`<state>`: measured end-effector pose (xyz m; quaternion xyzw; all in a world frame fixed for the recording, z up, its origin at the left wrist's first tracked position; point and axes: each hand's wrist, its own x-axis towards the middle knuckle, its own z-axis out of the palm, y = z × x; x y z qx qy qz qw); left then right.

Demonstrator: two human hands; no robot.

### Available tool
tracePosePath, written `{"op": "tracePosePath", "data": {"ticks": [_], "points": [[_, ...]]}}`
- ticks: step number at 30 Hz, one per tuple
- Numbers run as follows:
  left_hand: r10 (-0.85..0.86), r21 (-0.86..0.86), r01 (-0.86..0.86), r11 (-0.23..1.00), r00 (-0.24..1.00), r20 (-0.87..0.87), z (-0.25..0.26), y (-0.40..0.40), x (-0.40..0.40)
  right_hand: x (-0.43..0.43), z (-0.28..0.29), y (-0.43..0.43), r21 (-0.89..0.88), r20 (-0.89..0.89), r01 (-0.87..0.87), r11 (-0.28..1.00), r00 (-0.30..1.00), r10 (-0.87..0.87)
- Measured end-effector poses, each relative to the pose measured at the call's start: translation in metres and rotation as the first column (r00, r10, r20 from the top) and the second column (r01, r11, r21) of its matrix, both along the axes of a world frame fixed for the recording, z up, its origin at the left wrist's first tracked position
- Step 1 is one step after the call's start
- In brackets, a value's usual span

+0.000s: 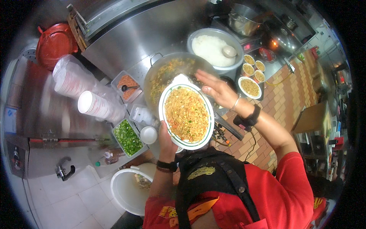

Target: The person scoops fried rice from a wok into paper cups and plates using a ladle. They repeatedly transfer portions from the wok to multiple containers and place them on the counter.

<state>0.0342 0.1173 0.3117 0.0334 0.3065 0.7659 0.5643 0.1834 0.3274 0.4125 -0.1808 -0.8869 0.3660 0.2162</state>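
My left hand [167,143] grips the lower left edge of a white oval plate [211,120] with a green-lined rim. Fried rice [187,114] with bits of carrot, egg and green onion is heaped on it. My right hand [214,88] is held flat by the plate's upper right edge, thumb apart from the fingers, with nothing seen in it. Beneath both is a large wok [155,83] with more fried rice, partly hidden by the plate. A white object [182,78] shows just behind the plate's top edge; I cannot tell what it is.
Behind the wok stands a pot of white rice [207,47] with a bowl in it. Filled cups [248,69] and another rice plate [249,87] sit at right. Left are stacked paper cups [93,104], chopped green onions [127,137] and an orange-brown chopped ingredient [127,81]. A white bucket [123,189] stands below.
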Motion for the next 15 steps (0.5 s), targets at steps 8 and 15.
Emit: {"op": "tracePosePath", "data": {"ticks": [8,15], "points": [[0.195,-0.014,-0.197,0.98,0.977,-0.086,-0.003,-0.004,0.006,0.011,-0.035,-0.047,0.417,0.432,-0.163,0.894,0.901,-0.037],[0.18,-0.105,-0.202,0.974,0.965,-0.189,0.013,0.012,0.019,0.064,-0.053,-0.071,-0.907,0.046,-0.004,0.421,0.993,0.107]]}}
